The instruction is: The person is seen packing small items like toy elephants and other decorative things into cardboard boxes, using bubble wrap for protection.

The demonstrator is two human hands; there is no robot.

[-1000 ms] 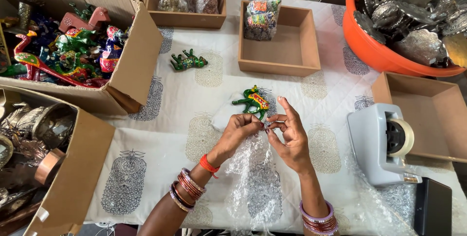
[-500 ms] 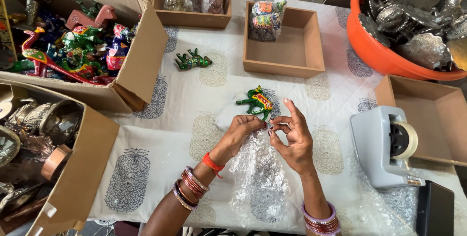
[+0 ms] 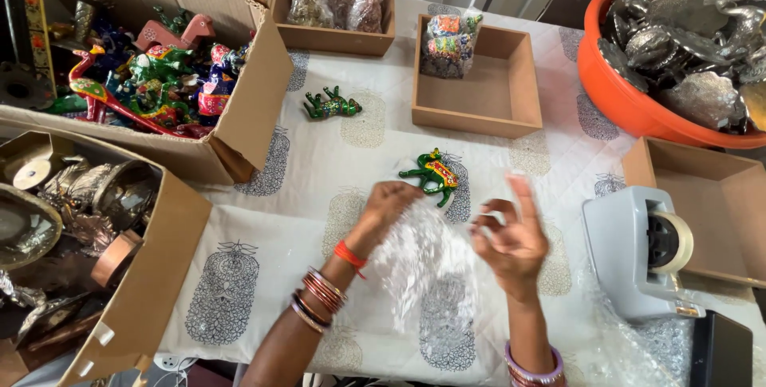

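Note:
My left hand [image 3: 388, 203] pinches the top edge of a clear sheet of bubble wrap [image 3: 423, 263] that lies on the printed tablecloth [image 3: 263, 243]. My right hand [image 3: 511, 235] hovers to the right of the sheet, fingers spread, holding nothing. Just beyond my left hand lies a green painted animal figurine [image 3: 432, 175] on its side. A second green figurine [image 3: 329, 105] lies farther back on the cloth.
Cardboard boxes of painted figurines [image 3: 152, 68] and metal items [image 3: 72, 219] stand at left. Wooden trays [image 3: 479, 76] with wrapped pieces are at the back. An orange tub [image 3: 638, 92] of silver pieces and a tape dispenser [image 3: 642, 247] are at right.
My right hand has let go of the bubble wrap and moved right, opening its fingers. My left hand stays at the sheet's top edge.

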